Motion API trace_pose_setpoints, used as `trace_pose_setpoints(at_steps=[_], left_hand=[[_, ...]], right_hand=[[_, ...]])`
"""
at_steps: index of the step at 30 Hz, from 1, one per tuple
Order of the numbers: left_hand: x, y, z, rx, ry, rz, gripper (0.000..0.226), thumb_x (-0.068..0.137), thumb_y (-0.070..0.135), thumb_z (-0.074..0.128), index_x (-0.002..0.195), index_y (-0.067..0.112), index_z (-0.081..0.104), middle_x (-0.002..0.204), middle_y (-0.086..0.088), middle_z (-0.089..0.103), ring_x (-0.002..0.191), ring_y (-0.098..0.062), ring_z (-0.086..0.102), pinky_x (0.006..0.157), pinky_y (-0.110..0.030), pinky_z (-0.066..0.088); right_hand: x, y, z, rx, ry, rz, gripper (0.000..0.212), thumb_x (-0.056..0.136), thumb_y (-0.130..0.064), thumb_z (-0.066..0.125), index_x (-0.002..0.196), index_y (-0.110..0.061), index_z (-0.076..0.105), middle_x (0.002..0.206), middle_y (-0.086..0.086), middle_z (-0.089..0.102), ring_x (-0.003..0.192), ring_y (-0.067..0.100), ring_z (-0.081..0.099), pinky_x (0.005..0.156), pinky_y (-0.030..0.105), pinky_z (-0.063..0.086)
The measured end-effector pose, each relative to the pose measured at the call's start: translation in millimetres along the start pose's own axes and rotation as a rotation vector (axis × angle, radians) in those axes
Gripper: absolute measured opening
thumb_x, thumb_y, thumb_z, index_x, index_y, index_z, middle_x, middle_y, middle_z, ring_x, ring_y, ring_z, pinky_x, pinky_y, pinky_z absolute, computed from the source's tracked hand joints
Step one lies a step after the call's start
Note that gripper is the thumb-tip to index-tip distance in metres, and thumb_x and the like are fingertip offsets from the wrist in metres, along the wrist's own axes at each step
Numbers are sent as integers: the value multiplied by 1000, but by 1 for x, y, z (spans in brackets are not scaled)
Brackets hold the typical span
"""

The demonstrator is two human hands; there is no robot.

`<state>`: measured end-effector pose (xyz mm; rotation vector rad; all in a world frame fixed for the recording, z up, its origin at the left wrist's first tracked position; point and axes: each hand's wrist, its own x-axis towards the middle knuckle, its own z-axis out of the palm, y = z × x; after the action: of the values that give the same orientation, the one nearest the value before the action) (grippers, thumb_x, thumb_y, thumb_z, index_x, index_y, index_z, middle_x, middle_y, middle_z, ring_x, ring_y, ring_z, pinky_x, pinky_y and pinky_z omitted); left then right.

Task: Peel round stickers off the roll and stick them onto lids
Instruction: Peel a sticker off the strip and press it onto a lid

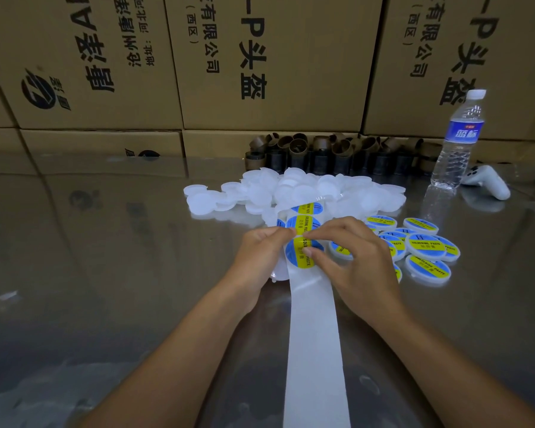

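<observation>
Left hand [261, 253]: fingers curled, pinching the strip's upper edge, probably to steady it against the peel.
Sticker strip [314, 335]: one white band, running from the near edge of the view up between both hands; three round stickers [303, 224] show on it.
Right hand [360, 267]: thumb and forefinger pinch the nearest sticker [295, 253], probably lifting its rim.
Blank lids [291, 193]: one heap behind the hands, too many to count, within reach.
Labelled lids [426, 246]: at least eight, grouped on the tabletop [105, 273] right of the hands, probably to keep them apart from the blanks.
Water bottle [457, 143]: one, upright, far right.
</observation>
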<state>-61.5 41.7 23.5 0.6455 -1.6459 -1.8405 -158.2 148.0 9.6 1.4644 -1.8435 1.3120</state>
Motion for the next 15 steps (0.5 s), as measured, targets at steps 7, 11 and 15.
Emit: trace_pose_setpoints(at_steps=[7,11,15], left_hand=[[2,-2,1,36,-1,2,22,93,16,57,77,9,72,74,-5,71,67,-17,65,66,-25,52],[2,-2,1,30,6,0,21,94,16,56,87,6,73,81,-9,72,70,-18,66,64,-23,53],[3,-2,0,49,48,-6,23,95,19,56,99,2,72,96,-15,72,80,-22,67,74,-32,54]], right_hand=[[1,-3,1,128,-20,156,20,72,-4,78,83,-19,74,90,0,57,85,5,54,76,4,35],[2,-7,1,165,-59,188,23,71,3,76,75,-19,72,95,1,54,92,2,54,79,3,33],[3,-12,-2,228,-146,271,28,73,-4,76,71,-30,67,109,-6,49,107,3,48,87,4,30]])
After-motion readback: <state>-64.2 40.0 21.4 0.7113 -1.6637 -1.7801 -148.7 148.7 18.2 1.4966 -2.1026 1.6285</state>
